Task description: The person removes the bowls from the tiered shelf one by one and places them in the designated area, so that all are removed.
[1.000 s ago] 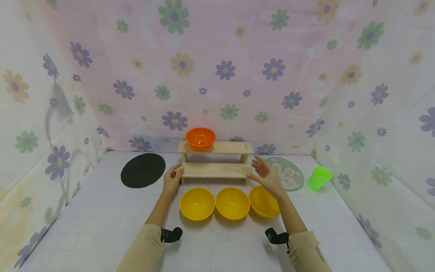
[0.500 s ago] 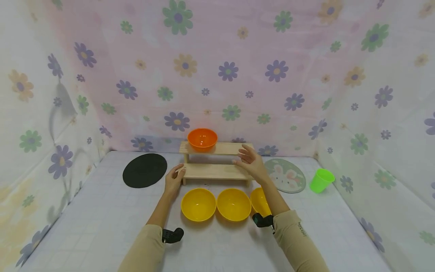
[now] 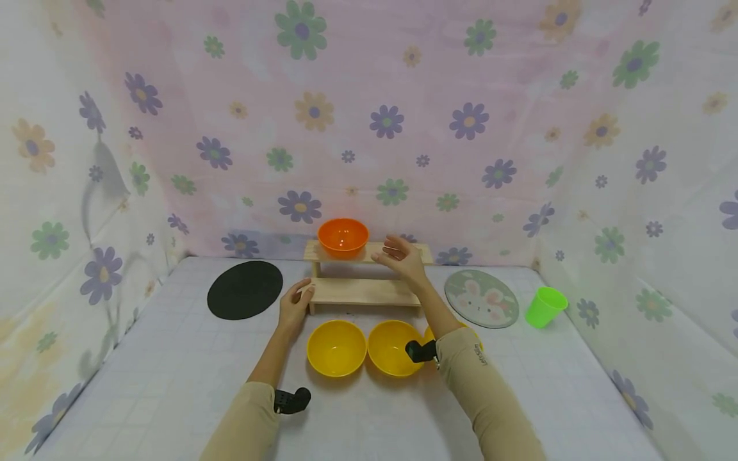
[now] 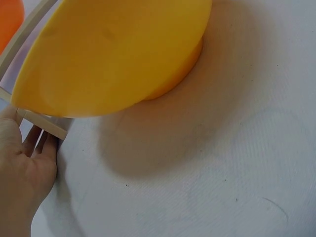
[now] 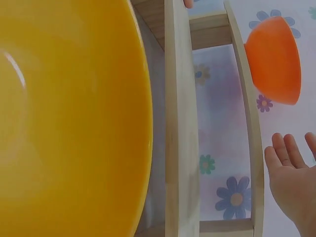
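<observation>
A small two-tier wooden shelf (image 3: 363, 291) stands in the middle of the table. My left hand (image 3: 294, 304) grips the left end of its lower board; in the left wrist view the thumb and fingers lie on either side of the wood. On the upper board, toward its left end, sits an orange bowl (image 3: 343, 238). To the right of that bowl my right hand (image 3: 403, 261) is raised over the upper board. The right wrist view shows this hand (image 5: 294, 180) with its fingers spread, nothing in it, and a gap between it and the orange bowl (image 5: 274, 61).
In front of the shelf is a row of yellow bowls (image 3: 337, 349), the rightmost partly hidden by the right forearm. A black round mat (image 3: 245, 290) lies at left. At right are a rabbit-patterned mat (image 3: 481, 299) and a green cup (image 3: 546, 307). Flowered cloth walls (image 3: 357, 173) enclose the table.
My right hand has moved left and up, from the shelf's right end to beside the orange bowl. My left hand keeps its place on the shelf.
</observation>
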A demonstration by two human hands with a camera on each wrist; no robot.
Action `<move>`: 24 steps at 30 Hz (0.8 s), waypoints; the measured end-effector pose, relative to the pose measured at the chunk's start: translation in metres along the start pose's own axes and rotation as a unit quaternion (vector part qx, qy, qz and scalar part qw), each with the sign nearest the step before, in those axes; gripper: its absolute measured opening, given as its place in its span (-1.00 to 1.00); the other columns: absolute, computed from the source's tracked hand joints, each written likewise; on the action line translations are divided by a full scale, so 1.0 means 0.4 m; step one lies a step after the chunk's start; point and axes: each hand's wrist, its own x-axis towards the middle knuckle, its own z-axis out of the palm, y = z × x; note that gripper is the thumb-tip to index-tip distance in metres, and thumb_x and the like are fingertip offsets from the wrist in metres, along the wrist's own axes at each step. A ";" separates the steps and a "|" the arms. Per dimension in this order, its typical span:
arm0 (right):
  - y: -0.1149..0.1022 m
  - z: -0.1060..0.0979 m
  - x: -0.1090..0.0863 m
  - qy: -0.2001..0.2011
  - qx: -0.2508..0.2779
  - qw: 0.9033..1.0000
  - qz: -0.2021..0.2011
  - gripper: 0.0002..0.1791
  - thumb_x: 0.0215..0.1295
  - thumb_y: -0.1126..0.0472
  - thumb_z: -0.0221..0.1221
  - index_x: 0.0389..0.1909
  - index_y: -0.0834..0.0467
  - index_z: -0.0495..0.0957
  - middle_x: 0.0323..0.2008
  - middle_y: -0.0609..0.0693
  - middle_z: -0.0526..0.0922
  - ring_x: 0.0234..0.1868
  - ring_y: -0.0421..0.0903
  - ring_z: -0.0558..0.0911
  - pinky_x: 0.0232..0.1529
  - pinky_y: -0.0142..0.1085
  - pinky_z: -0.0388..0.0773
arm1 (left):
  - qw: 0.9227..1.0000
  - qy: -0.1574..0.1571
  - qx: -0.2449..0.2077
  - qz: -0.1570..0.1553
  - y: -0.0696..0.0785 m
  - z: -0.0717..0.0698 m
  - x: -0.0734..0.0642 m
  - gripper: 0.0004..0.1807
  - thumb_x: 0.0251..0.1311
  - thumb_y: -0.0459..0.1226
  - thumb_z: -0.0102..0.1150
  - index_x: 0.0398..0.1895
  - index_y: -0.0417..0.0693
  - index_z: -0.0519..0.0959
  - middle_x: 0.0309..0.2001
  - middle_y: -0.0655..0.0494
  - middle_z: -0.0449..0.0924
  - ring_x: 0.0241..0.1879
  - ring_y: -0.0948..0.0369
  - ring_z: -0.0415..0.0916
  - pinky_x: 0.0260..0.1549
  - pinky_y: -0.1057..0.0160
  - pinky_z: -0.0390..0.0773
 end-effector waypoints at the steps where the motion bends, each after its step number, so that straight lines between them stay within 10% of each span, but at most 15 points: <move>1: 0.008 0.004 0.008 -0.003 0.003 1.000 0.001 -0.30 0.13 0.40 0.23 0.31 0.36 0.22 0.24 0.39 0.30 0.26 0.31 0.30 0.22 -0.06 0.32 | 1.000 0.000 -0.001 0.002 0.000 0.000 -0.001 -0.58 0.31 -0.29 0.07 0.20 -0.28 0.42 0.22 -0.26 0.37 0.13 -0.05 0.38 -0.11 0.38 0.46; 24: 0.031 0.101 0.102 -0.067 -0.078 0.995 0.015 -0.16 0.08 0.27 0.34 0.38 0.19 0.18 0.25 0.22 0.37 0.13 0.09 0.48 0.07 -0.23 0.48 | 1.000 0.014 -0.011 -0.002 -0.032 0.003 0.015 -0.59 0.29 -0.28 0.09 0.19 -0.21 0.44 0.19 -0.21 0.42 0.03 0.07 0.43 -0.25 0.50 0.46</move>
